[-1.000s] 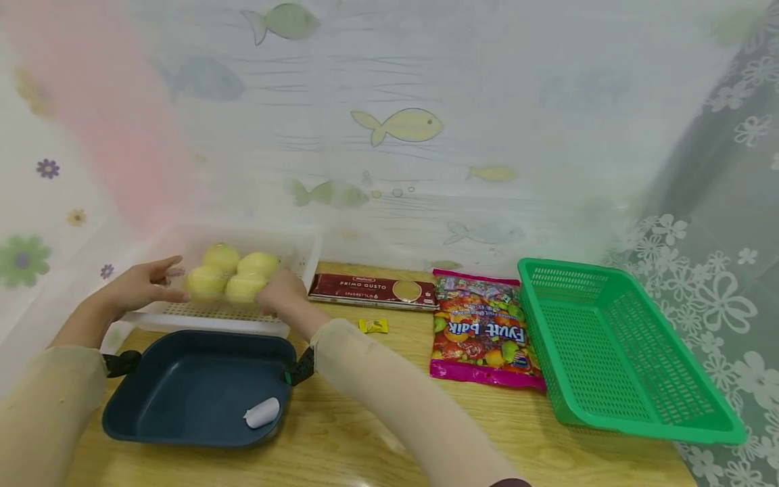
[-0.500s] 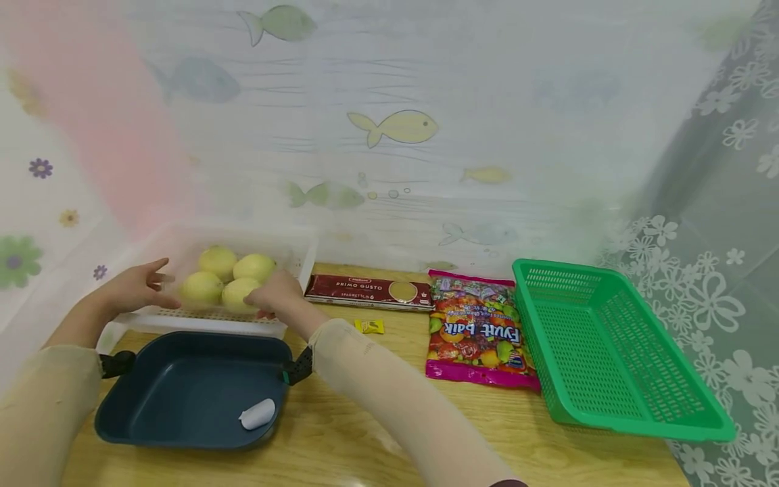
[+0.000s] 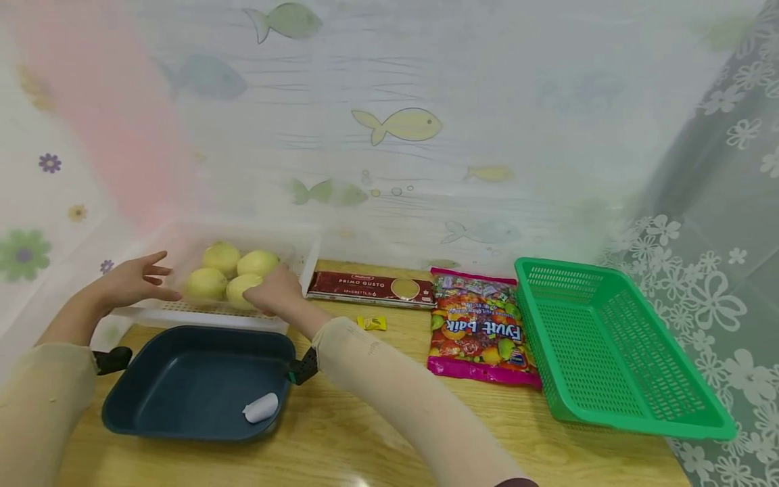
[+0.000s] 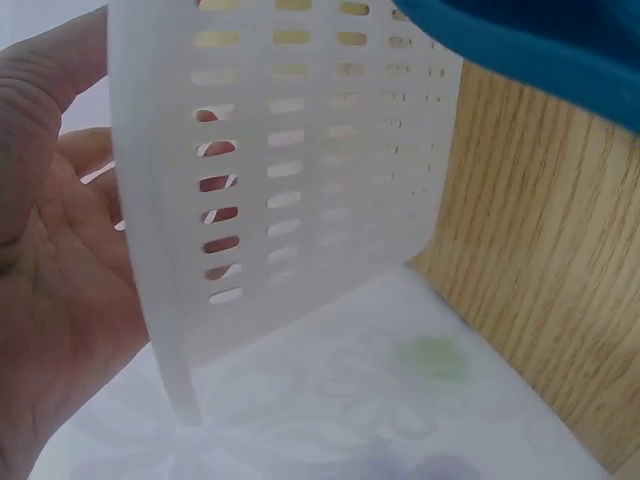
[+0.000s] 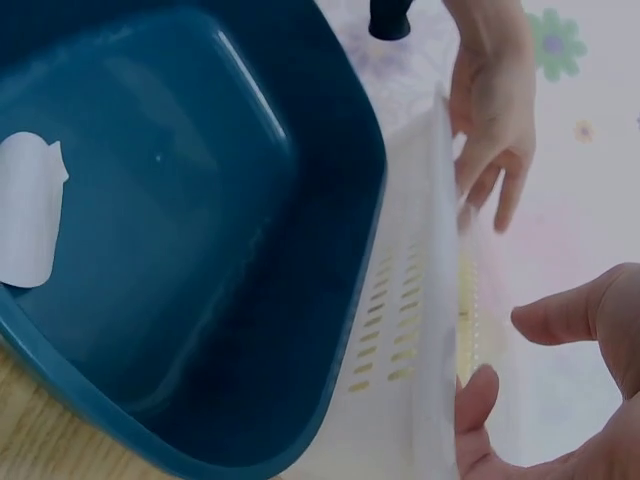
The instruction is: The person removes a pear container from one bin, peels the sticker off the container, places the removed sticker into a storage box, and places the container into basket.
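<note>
Several round yellow fruits (image 3: pixel 208 284) sit in a white perforated basket (image 3: pixel 213 316) at the back left. My left hand (image 3: pixel 130 283) is over the basket's left side, its fingers loosely spread and apart from the fruits. At the basket's front right, my right hand (image 3: pixel 276 292) is beside the nearest fruit; whether it touches cannot be told. In the right wrist view, the right hand's thumb and fingers (image 5: pixel 560 318) stand apart with nothing visible between them. A dark blue basin (image 3: pixel 189 379) stands in front of the basket, with a small white rolled piece (image 3: pixel 262 408) in it.
A red spaghetti package (image 3: pixel 371 289) lies right of the basket, with a small yellow packet (image 3: pixel 372 323) before it. Farther right are a colourful candy bag (image 3: pixel 477 328) and a green perforated basket (image 3: pixel 615 358). Patterned sheeting (image 3: pixel 389 169) rises behind the wooden table (image 3: pixel 359 433).
My left hand has shifted slightly left, away from the fruits. My right hand has edged left in front of the nearest fruit. The fruits look sharper now; the basin and packages stay put.
</note>
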Tool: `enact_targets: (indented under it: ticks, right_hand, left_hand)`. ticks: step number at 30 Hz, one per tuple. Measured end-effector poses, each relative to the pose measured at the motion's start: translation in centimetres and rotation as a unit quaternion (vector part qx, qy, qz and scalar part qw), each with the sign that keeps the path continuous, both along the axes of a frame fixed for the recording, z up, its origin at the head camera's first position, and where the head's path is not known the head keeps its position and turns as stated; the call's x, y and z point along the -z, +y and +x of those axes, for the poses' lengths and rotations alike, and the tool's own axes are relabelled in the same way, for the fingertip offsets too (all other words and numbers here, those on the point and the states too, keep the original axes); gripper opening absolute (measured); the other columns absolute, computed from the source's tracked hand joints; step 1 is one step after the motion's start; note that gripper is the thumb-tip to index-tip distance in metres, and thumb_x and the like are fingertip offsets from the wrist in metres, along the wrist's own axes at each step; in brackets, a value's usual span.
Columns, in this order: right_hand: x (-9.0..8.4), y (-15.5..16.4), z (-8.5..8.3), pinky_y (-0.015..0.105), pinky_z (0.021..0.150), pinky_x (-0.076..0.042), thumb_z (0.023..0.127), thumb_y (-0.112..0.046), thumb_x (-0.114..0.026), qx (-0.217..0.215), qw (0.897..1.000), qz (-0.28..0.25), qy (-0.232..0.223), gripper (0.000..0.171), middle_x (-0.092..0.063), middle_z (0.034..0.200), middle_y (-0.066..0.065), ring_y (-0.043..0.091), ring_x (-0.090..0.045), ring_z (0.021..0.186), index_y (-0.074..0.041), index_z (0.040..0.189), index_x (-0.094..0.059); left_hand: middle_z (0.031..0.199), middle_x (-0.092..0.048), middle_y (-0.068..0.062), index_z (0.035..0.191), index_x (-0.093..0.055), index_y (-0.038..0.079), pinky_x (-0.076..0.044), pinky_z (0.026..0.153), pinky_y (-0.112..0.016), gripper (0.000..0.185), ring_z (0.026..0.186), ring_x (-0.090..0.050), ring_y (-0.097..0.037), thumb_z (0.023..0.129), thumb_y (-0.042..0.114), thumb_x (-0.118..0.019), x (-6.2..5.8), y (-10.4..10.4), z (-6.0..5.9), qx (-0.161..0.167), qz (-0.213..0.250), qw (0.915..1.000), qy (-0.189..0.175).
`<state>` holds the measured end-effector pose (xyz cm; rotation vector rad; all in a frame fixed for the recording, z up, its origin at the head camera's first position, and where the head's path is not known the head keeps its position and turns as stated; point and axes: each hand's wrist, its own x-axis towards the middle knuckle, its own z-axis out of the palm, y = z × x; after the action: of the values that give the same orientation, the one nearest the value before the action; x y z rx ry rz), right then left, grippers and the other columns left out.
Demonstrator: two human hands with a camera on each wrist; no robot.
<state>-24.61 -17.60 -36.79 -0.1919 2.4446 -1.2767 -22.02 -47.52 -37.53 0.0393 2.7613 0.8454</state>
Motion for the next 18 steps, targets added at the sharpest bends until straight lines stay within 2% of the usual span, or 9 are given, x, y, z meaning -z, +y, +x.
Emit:
enact_targets:
  ticks: [2, 4, 5, 7, 10, 16, 18]
  right_hand:
    - [-0.1, 0.2, 0.1, 0.029, 0.043, -0.032, 0.095, -0.015, -0.073, -0.003, 1.000, -0.005, -0.006, 0.045, -0.043, 0.049, 0.001, 0.015, -0.036, 0.041, -0.002, 0.135, -0.058]
    - [-0.2, 0.4, 0.2, 0.030, 0.043, -0.032, 0.095, -0.015, -0.072, -0.002, 1.000, -0.010, -0.012, 0.064, -0.042, 0.049, 0.001, 0.016, -0.036, 0.040, -0.004, 0.153, -0.045]
    - [-0.3, 0.5, 0.2, 0.030, 0.043, -0.032, 0.095, -0.016, -0.072, -0.002, 1.000, -0.010, -0.015, 0.072, -0.042, 0.049, 0.001, 0.016, -0.036, 0.040, -0.006, 0.159, -0.038]
    - [-0.4, 0.7, 0.3, 0.030, 0.043, -0.034, 0.095, -0.017, -0.074, -0.001, 1.000, -0.020, -0.017, 0.079, -0.045, 0.050, 0.002, 0.016, -0.039, 0.040, -0.006, 0.163, -0.035]
    - [-0.8, 1.2, 0.6, 0.029, 0.045, -0.039, 0.095, -0.021, -0.076, -0.007, 1.000, -0.017, -0.002, 0.080, -0.052, 0.055, 0.003, 0.017, -0.047, 0.043, -0.006, 0.162, -0.036]
    - [-1.4, 2.5, 1.3, 0.027, 0.048, -0.045, 0.094, -0.026, -0.077, -0.034, 0.998, 0.001, 0.059, 0.059, -0.064, 0.068, 0.006, 0.018, -0.059, 0.052, -0.001, 0.141, -0.052]
    - [-1.6, 3.0, 1.5, 0.028, 0.051, -0.048, 0.093, -0.028, -0.078, -0.048, 0.996, 0.002, 0.074, 0.060, -0.069, 0.077, 0.007, 0.019, -0.064, 0.059, -0.002, 0.141, -0.053]
  left_hand:
    - [0.156, -0.028, -0.049, 0.162, 0.007, -0.013, -0.045, 0.101, -0.075, 0.110, 0.138, -0.036, -0.068, 0.101, 0.028, -0.074, -0.1, 0.0, 0.1, 0.002, -0.001, 1.0000, 0.002]
    - [0.156, -0.029, -0.048, 0.163, 0.006, -0.012, -0.045, 0.101, -0.075, 0.110, 0.138, -0.037, -0.068, 0.101, 0.029, -0.075, -0.2, 0.1, 0.2, 0.005, -0.004, 1.0000, 0.003]
    - [0.156, -0.029, -0.048, 0.163, 0.006, -0.012, -0.046, 0.100, -0.075, 0.111, 0.138, -0.037, -0.068, 0.100, 0.030, -0.075, -0.2, 0.1, 0.3, 0.006, -0.005, 1.0000, 0.005]
    - [0.156, -0.030, -0.047, 0.164, 0.006, -0.011, -0.046, 0.100, -0.075, 0.112, 0.137, -0.037, -0.067, 0.100, 0.032, -0.076, -0.4, 0.1, 0.3, 0.007, -0.011, 0.9999, 0.011]
    - [0.156, -0.032, -0.046, 0.165, 0.005, -0.009, -0.045, 0.099, -0.075, 0.113, 0.137, -0.039, -0.067, 0.100, 0.035, -0.076, -0.8, 0.2, 0.5, 0.006, -0.027, 0.9994, 0.021]
    - [0.155, -0.035, -0.045, 0.166, 0.003, -0.008, -0.045, 0.098, -0.076, 0.112, 0.136, -0.041, -0.066, 0.100, 0.041, -0.074, -1.3, 0.8, 0.9, 0.011, -0.047, 0.9982, 0.035]
    - [0.155, -0.034, -0.046, 0.166, 0.003, -0.007, -0.045, 0.097, -0.077, 0.111, 0.136, -0.041, -0.066, 0.101, 0.042, -0.073, -1.3, 1.2, 1.1, 0.013, -0.051, 0.9978, 0.042]
